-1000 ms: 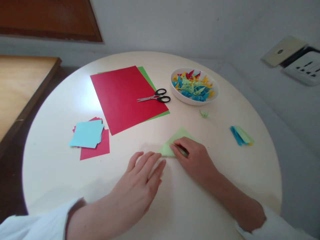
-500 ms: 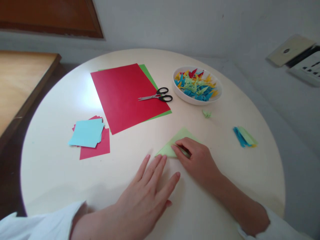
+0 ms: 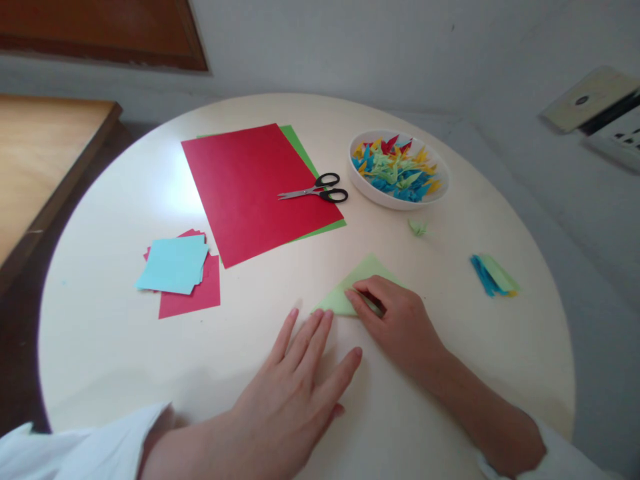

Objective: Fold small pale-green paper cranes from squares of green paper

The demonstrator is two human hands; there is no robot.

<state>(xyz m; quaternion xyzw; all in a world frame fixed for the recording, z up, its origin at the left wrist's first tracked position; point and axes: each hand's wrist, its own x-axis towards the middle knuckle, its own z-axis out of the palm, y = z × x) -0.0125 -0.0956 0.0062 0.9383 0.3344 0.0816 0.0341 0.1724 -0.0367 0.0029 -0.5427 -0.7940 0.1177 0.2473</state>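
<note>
Pale green paper (image 3: pixel 337 299), folded to a triangle, lay flat on the round surface (image 3: pixel 260 293), right there between the 2 hands! Its peak pointed to the far side; its long axis ran left to right along the near edge, a sharp corner jutting left. And by that corner, the left hand (image 3: pixel 293 393): grip wide, fingers fanned, 2 fingertips at the edge. Over on the other half, the right hand (image 3: pixel 400 320), grip narrow and curled, thumb on the paper; whether it pinched a flap, I couldn't tell. Farther out, scissors (image 3: pixel 315 192) pointed left across a red sheet (image 3: pixel 250 200), near a white bowl (image 3: pixel 373 194).
</note>
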